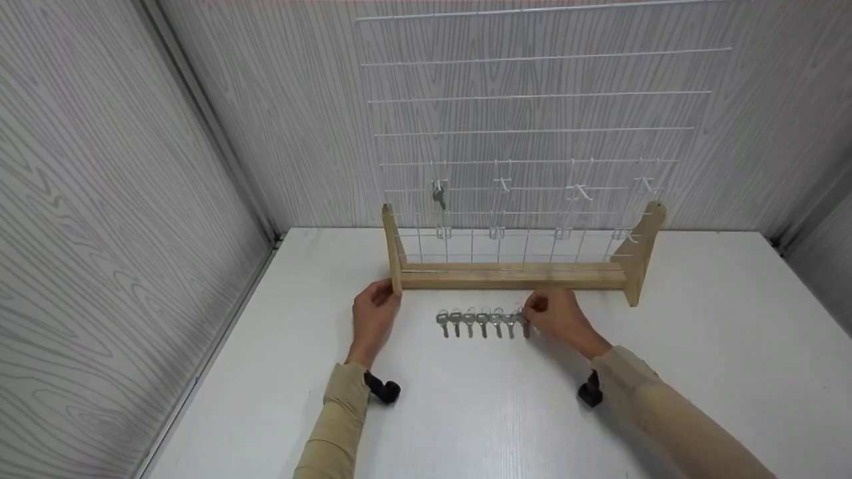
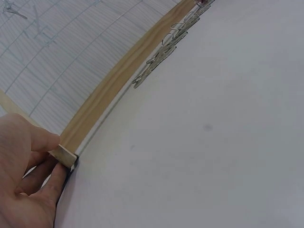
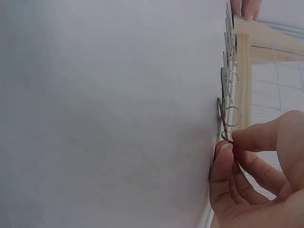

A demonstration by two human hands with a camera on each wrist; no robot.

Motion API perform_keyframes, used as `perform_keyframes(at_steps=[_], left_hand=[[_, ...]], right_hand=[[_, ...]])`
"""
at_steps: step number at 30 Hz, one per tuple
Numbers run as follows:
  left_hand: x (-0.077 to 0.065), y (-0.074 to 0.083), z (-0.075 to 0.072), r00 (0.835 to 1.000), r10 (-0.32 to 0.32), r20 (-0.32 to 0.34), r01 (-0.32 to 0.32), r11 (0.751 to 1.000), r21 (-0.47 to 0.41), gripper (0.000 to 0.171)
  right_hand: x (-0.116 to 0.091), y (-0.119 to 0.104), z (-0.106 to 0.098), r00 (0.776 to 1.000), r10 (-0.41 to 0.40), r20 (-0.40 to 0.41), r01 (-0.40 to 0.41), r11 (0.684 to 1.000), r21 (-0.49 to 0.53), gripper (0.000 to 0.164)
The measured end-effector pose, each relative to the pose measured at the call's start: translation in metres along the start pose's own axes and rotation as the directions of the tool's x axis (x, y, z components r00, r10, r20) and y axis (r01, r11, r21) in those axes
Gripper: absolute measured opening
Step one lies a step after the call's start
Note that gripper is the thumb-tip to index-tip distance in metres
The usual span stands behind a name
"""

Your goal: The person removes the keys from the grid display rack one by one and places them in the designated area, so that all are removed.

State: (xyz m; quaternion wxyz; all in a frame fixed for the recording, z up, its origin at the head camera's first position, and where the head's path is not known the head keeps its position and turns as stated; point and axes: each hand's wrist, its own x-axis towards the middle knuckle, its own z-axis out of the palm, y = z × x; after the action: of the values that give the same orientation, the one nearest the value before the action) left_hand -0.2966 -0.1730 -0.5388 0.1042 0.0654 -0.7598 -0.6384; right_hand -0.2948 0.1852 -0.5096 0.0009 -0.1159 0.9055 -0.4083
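Note:
My left hand (image 1: 374, 319) holds the front end of the left wooden side piece (image 1: 391, 246) of a wire-grid rack. In the left wrist view, thumb and fingers pinch that wooden end (image 2: 65, 156) from both sides. On the table, my right hand (image 1: 558, 318) is at the right end of a row of several keys (image 1: 484, 322), each with a ring. Its thumb and forefinger pinch the ring (image 3: 227, 137) of the endmost key (image 3: 222, 116), whose blade points toward me and is tilted in the right wrist view.
Behind the keys stands the white wire grid on its wooden base bar (image 1: 512, 276). One key (image 1: 438, 195) hangs from its upper left hook; other white hooks (image 1: 580, 191) stick out in two rows. The right wooden side piece (image 1: 642, 249) stands beyond my right hand. Grained walls enclose the table.

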Motion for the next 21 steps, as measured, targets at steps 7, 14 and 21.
perform_keyframes(at_steps=[7, 14, 21], left_hand=[[0.0006, -0.0015, -0.0001, 1.000, 0.011, 0.003, -0.010, 1.000, -0.013, 0.031], [0.0014, -0.0019, 0.0006, 1.000, 0.006, 0.000, -0.006, 1.000, 0.001, 0.031], [0.0015, -0.0019, 0.0007, 1.000, 0.015, 0.000, -0.015, 1.000, -0.007, 0.033]], right_hand=[[0.0011, 0.0016, -0.0012, 1.000, 0.003, 0.001, -0.003, 1.000, 0.003, 0.006], [-0.0004, 0.0021, -0.0055, 1.000, 0.017, -0.003, -0.017, 1.000, 0.027, 0.006], [-0.0014, 0.0025, -0.0061, 0.999, -0.034, -0.014, 0.033, 0.999, -0.004, 0.007]])
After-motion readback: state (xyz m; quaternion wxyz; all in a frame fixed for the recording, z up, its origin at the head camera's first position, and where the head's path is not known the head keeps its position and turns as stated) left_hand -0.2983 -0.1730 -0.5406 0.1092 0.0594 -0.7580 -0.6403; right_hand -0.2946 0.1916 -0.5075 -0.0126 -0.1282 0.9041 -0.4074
